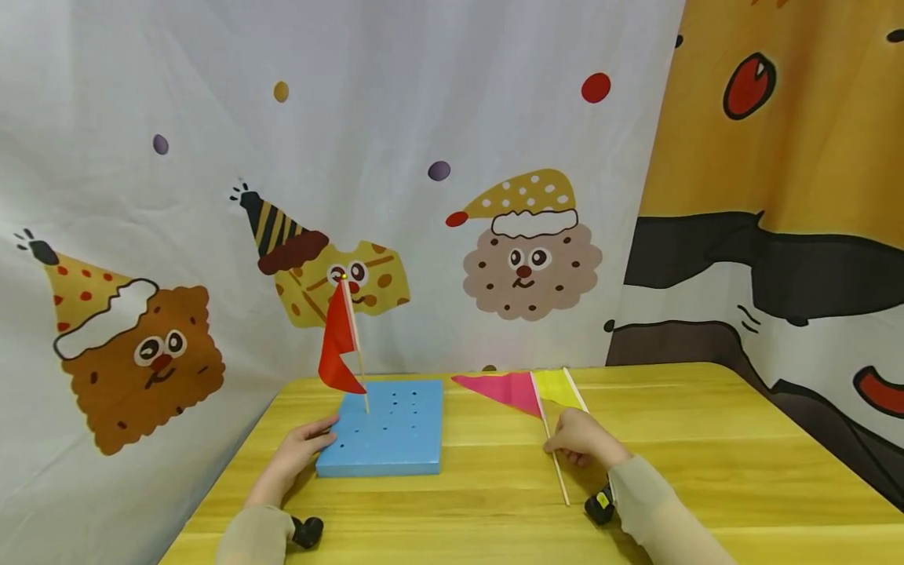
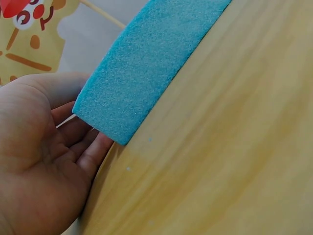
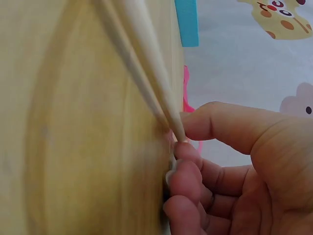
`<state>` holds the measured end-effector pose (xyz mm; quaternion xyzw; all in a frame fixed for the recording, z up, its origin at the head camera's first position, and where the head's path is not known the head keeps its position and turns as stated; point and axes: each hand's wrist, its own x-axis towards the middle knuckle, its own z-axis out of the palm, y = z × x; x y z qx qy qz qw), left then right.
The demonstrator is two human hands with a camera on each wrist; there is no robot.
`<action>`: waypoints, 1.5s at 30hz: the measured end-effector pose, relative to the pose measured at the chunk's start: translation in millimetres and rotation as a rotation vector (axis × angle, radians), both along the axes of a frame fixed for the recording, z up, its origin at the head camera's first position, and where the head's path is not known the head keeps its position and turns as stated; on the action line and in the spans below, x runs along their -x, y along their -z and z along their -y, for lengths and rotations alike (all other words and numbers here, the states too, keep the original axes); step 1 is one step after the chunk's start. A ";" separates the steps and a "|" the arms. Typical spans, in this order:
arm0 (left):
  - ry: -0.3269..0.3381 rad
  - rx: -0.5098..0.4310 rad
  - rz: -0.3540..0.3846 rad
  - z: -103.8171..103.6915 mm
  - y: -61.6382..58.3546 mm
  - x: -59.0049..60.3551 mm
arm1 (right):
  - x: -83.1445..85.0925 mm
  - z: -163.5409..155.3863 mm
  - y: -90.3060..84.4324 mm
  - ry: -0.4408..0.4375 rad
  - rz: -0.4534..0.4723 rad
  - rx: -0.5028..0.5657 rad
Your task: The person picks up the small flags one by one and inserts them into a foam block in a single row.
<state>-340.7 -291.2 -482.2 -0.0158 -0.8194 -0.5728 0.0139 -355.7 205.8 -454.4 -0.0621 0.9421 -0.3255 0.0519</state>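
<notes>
A blue foam block [image 1: 384, 451] with several small holes lies on the table, and a red flag [image 1: 340, 337] on a thin stick stands in it, tilted slightly. My left hand [image 1: 300, 451] rests at the block's left side; in the left wrist view its fingers [image 2: 95, 152] touch the blue edge near a corner. Thumb and index finger of my right hand [image 1: 582, 439] pinch the stick of a pink triangular flag [image 1: 504, 390], low over the table. That stick [image 3: 151, 58] shows close up in the right wrist view. A yellow flag [image 1: 556, 387] lies just behind this hand, part of its stick hidden.
The wooden table [image 1: 494, 526] reaches back to a white cloth [image 1: 395, 94] printed with cartoon biscuits and cheese. An orange and black patterned cloth [image 1: 812, 173] hangs at the right.
</notes>
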 end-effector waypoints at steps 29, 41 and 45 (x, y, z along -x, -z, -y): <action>0.008 0.007 0.006 1.0 1.1 -6.0 | 10.6 -15.5 8.2 0.037 0.223 0.472; -0.010 0.004 -0.011 2.6 0.0 -3.1 | 14.6 -12.3 1.8 -0.094 0.261 0.628; -0.003 0.013 -0.011 1.5 -0.7 -3.2 | 13.2 -10.8 -7.4 -0.094 0.256 0.656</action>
